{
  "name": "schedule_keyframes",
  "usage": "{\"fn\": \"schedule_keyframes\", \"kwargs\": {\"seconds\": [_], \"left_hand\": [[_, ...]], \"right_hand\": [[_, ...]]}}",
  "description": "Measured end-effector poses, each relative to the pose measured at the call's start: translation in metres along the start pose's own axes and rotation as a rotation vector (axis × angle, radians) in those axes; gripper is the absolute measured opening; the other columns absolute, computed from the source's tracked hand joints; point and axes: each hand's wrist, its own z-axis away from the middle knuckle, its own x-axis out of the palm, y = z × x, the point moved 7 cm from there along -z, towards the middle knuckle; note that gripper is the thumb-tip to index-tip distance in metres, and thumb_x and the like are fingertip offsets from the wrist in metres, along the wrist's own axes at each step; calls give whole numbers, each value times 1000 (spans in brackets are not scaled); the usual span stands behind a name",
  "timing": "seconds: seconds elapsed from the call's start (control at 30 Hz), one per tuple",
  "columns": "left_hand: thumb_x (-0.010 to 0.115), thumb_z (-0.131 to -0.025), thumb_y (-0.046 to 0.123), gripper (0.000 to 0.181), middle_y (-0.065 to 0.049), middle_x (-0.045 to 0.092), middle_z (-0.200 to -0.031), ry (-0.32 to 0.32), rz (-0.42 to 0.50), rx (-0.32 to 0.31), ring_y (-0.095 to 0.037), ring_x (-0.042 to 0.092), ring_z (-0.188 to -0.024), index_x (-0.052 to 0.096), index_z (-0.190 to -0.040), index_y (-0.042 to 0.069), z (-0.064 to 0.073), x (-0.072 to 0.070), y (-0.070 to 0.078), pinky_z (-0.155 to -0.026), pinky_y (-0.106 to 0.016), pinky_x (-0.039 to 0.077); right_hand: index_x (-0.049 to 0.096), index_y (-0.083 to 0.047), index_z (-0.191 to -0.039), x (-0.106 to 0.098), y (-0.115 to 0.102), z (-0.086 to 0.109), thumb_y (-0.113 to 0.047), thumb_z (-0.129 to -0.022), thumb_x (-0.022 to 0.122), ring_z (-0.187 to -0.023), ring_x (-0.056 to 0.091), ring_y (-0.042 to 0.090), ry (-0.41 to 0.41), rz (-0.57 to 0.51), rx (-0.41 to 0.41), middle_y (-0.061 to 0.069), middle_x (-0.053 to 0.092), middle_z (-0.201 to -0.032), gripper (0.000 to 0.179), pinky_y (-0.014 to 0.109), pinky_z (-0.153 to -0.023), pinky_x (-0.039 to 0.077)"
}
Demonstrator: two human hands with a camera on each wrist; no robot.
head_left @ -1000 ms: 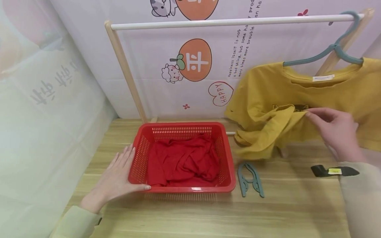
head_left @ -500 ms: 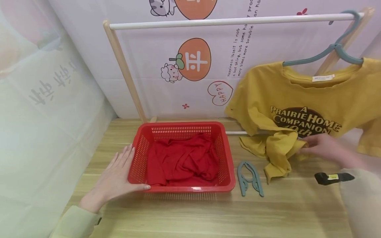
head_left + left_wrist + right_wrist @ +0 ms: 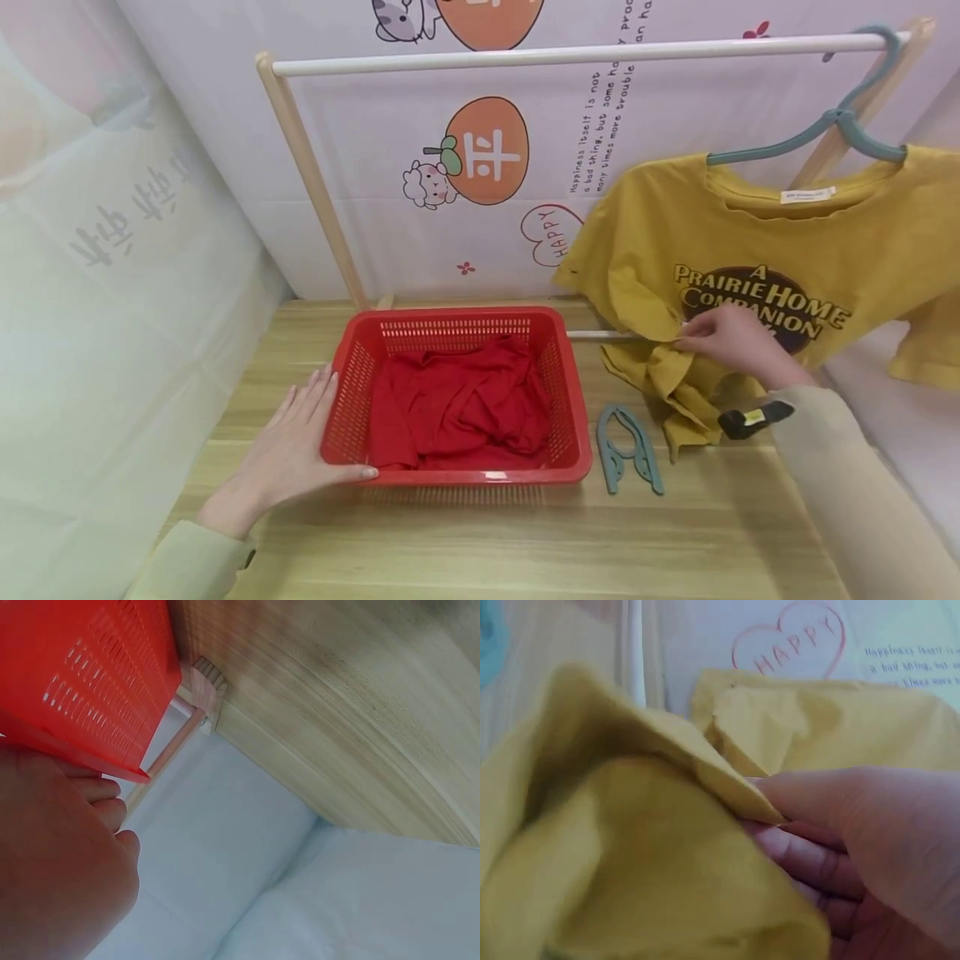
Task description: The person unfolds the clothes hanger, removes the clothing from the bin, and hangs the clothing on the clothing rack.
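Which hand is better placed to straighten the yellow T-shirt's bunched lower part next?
Probably the right hand: it pinches the yellow T-shirt at that bunched part. The left hand, farther off, rests against the red basket.

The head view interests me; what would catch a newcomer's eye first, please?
Probably the red basket on the table, holding a crumpled red garment, with the left hand against its side. Next comes the yellow shirt, hanging from a teal hanger at the right end of the rack, a fold pinched by the right hand.
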Motion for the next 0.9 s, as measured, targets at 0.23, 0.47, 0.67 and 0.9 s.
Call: {"fn": "schedule_keyframes", "kwargs": {"seconds": [0.23,0.47,0.67,0.9], "left_hand": [[67,-74,82,134,-22,13,-167,4,-8,-3,-38,8,-153,12,-161,-3,-1,-1,0,-121,-56,14],[69,-74,81,134,-22,12,-167,1,1,-9,-39,7,-153,11,-161,-3,-1,0,-1,-121,-57,14],[67,-73,83,135,-22,12,-167,0,0,-11,-37,6,-153,11,-161,-3,-1,1,-1,-121,-56,13],[68,-73,83,135,-22,12,-167,9,7,-10,-37,5,-154,12,-160,-4,1,-1,0,-122,-54,11]], "right_hand": [[74,-3,-117,-11,-27,-26,-55,-91,72,-87,64,24,147,-284,115,7,74,-104,58,31,-65,55],[49,-13,-152,-4,-51,-54,-42,-99,67,-107,69,18,153,-593,41,3,71,-125,64,30,-92,54],[44,-2,-153,26,-63,-58,-28,-103,64,-127,57,33,-72,-398,-103,21,58,-140,60,48,-104,47],[68,-3,-130,31,-45,-33,-37,-96,74,-111,66,31,-51,-181,-92,14,70,-123,49,49,-94,54]]}}
